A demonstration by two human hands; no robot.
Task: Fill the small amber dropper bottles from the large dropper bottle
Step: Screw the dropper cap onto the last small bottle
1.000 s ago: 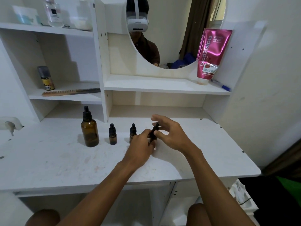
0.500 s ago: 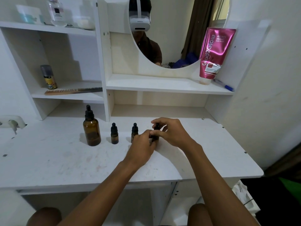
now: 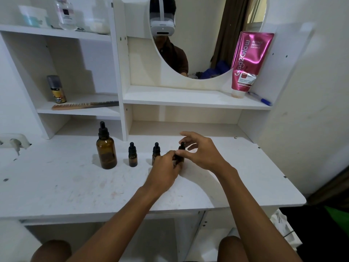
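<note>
Large amber bottle [image 3: 106,150], black dropper cap on, upright on the white counter [image 3: 56,186]. Three small amber bottles stand in a row to its right: nearest [image 3: 132,155] free, second [image 3: 156,151] half hidden behind left hand [image 3: 164,172]. Left fingers pinch third bottle [image 3: 180,155] body; right hand [image 3: 202,153] thumb and forefinger pinch its cap, other fingers spread.

White vanity desk [image 3: 56,186] with shelves [image 3: 188,99], round mirror [image 3: 204,35], pale wall [image 3: 311,91], brown curtain reflected.

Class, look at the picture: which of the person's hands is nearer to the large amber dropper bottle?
Left. The left hand is right of the large amber dropper bottle, past two small bottles; the right hand is farther right still.
</note>
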